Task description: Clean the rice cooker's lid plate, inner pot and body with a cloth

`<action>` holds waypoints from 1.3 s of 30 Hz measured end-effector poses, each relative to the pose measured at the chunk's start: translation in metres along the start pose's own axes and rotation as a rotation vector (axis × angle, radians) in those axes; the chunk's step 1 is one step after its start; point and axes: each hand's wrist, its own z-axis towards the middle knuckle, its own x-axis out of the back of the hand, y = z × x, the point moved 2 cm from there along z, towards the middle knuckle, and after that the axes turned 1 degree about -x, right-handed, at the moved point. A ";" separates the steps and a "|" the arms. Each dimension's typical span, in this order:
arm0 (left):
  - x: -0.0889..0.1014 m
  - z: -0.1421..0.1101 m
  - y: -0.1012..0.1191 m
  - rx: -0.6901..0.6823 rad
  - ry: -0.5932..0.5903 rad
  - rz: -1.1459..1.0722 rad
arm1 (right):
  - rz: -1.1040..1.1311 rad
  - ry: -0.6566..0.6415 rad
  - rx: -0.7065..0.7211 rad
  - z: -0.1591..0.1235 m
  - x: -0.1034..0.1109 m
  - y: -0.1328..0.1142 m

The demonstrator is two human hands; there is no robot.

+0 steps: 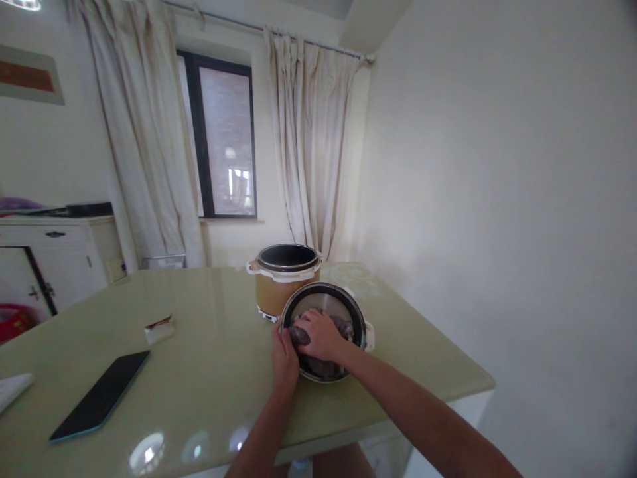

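An electric pressure cooker lid [359, 307] stands tilted on the table, with its round inner face turned towards me. My left hand [285, 358] grips the lid's left rim. Inside the lid, my right hand [318, 334] presses a bunched dark grey cloth [299, 336] against the surface. More of the cloth shows to the right of my fingers, and my hand hides part of the lid's inside. Just behind stands the gold and white electric pressure cooker [279, 292], open at the top with a dark interior. The lid overlaps its lower right side in view.
A pale green glossy table [209, 372] lies under everything. On its left are a dark flat tablet-like object [102, 395], a small clear and brown packet [159, 328] and a white object's edge [14, 388]. A wall [497, 199] borders the right side.
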 end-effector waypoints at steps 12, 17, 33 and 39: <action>-0.008 0.003 -0.012 -0.034 -0.024 0.001 | -0.194 -0.005 -0.214 0.006 0.045 0.064; -0.005 0.004 -0.017 -0.001 -0.025 0.006 | -0.074 0.128 -0.290 0.025 0.017 0.023; -0.008 0.006 -0.018 -0.025 -0.048 -0.007 | -0.278 -0.084 -0.144 0.019 0.056 0.060; -0.006 0.006 -0.023 0.008 -0.020 0.021 | -0.142 0.015 -0.080 0.024 0.021 0.005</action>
